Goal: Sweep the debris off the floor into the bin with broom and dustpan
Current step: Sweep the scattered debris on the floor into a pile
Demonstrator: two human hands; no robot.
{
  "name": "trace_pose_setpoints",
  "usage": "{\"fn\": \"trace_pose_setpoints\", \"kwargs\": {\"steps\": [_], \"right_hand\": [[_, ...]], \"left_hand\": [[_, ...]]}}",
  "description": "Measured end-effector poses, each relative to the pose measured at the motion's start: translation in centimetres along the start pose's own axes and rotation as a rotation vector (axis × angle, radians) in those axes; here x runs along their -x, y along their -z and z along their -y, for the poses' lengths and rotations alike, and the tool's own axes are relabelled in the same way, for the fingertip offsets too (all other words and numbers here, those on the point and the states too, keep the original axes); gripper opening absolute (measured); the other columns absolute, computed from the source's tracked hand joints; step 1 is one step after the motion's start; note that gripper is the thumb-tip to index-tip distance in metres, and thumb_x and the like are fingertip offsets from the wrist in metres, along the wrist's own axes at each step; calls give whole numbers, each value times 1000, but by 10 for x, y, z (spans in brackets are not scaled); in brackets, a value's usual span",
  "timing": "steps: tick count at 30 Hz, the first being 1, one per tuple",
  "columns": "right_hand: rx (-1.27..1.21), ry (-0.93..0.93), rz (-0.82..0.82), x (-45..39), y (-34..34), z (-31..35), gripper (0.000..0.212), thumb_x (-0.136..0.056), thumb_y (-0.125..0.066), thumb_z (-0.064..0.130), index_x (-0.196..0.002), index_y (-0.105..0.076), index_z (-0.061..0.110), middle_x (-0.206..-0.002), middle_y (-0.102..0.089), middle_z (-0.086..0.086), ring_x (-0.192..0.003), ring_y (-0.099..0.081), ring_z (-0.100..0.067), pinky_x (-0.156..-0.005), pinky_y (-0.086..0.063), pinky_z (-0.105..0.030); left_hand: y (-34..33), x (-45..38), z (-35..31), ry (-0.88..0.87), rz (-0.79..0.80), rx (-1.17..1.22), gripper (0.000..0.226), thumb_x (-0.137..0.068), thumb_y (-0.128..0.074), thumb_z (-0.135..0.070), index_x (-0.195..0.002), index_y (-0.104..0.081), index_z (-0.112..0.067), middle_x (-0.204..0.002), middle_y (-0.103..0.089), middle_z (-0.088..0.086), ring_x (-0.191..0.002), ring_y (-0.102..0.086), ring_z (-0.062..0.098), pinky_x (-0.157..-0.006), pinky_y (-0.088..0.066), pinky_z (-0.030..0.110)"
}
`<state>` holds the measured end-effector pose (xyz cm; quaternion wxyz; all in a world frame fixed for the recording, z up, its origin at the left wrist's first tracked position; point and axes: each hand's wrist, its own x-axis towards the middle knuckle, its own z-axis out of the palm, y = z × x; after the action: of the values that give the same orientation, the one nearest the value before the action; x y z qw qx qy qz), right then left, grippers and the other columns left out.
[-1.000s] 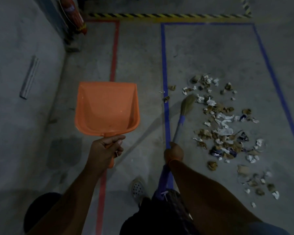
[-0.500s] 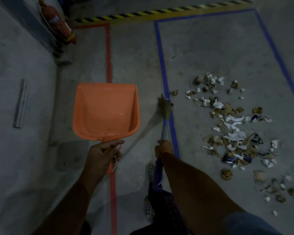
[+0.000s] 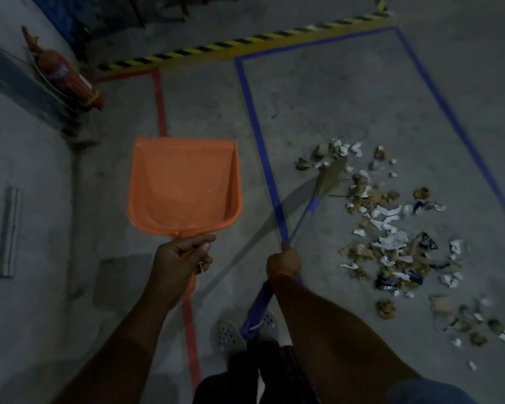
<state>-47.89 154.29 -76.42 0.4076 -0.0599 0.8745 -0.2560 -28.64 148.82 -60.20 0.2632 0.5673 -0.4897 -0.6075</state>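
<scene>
Moved: my broom head (image 3: 333,177) has swung right from the blue tape line (image 3: 263,153) into the left side of the debris (image 3: 391,237); the dustpan has hardly shifted.
Feet: my perforated shoe (image 3: 228,335) stands just right of the red tape line (image 3: 187,316), at the near edge of the floor (image 3: 318,106).
Right hand: my right hand (image 3: 285,262) has its fingers curled tight round the broom's blue handle, the shaft slanting away and to the right so the bristles reach the litter without my stepping into it.
Left hand: my left hand (image 3: 181,262) grips the orange dustpan (image 3: 184,185) by its handle, thumb over the top, the pan held up off the floor with its mouth away from me, I judge to keep it ready while I gather.
Debris: torn paper and brown scraps lie scattered inside the blue-taped rectangle, from its middle toward the near right; none is in the pan.
Room: bare floor left of the bristles gives space to draw the pile together.
Far edge: a red fire extinguisher (image 3: 67,80) by the left wall and yellow-black hazard tape (image 3: 231,45) bound the space.
Bin: not in sight.
</scene>
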Motion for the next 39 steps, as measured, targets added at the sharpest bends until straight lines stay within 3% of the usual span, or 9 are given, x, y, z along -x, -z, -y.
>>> {"fn": "trace_pose_setpoints", "kwargs": {"steps": [3,6,14,18,23,26,32,36,39], "right_hand": [[20,78,24,-5,-2,16,46,-95,-48,4,-139,-52,19,-141,-51,-6,-121,-55,-21,-87,-42,-16],[119,171,76,-19,-10,35,45,-93,-53,10,-137,-54,20,-140,-53,-8,-125,-54,-24,-105,-42,-28],[119,85,149,-74,-30,87,44,-89,-58,10,-131,-60,21,-133,-57,-8,-114,-61,-25,-96,-51,-29],[48,-52,47,-86,-42,98,45,-90,-58,10,-135,-56,16,-138,-54,-8,-122,-56,-24,-99,-44,-25],[-47,-197,-134,-77,-66,134,40,-92,-53,11,-133,-56,12,-124,-61,-15,-107,-63,-28,-82,-50,-28],[-62,-242,-205,-74,-78,166,37,-95,-49,12,-131,-56,9,-118,-62,-16,-103,-65,-29,-85,-55,-33],[-210,-131,-254,-88,-78,234,44,-96,-49,13,-140,-52,22,-130,-58,-11,-106,-63,-23,-75,-41,-18],[-148,-50,-222,-115,-77,275,44,-95,-48,11,-137,-54,20,-131,-59,-9,-114,-60,-22,-95,-46,-23],[-132,-35,-171,-142,-80,301,39,-91,-51,13,-129,-62,19,-124,-64,-10,-111,-62,-25,-97,-48,-28]], "left_hand": [[-1,-17,-11,-25,35,-9,17,-93,-65,-5,-103,-76,-12,-66,-68,9,-60,-63,11,-54,-49,19],[1,-35,-18,-40,48,-22,17,-93,-65,-5,-103,-77,-12,-67,-69,9,-60,-63,12,-54,-49,19],[20,-116,-23,-19,133,-97,20,-93,-65,-5,-100,-79,-17,-69,-69,14,-62,-64,16,-56,-51,22],[28,-167,-40,-2,195,-114,18,-93,-64,-3,-101,-77,-13,-68,-68,13,-61,-63,15,-56,-51,21],[40,-231,-70,10,302,-146,20,-93,-62,0,-102,-76,-12,-65,-67,9,-58,-62,11,-53,-49,19],[46,-271,-93,7,356,-160,20,-93,-63,0,-102,-76,-12,-66,-67,9,-61,-63,11,-56,-52,20],[45,-339,-130,-25,428,-179,19,-93,-63,-2,-101,-77,-13,-66,-67,7,-63,-64,12,-58,-54,21],[36,-373,-146,-23,479,-187,19,-93,-64,-2,-102,-77,-11,-67,-67,9,-63,-64,13,-59,-53,22],[26,-399,-157,-13,494,-198,19,-93,-62,0,-100,-76,-11,-65,-66,9,-61,-63,12,-57,-53,20]]}}
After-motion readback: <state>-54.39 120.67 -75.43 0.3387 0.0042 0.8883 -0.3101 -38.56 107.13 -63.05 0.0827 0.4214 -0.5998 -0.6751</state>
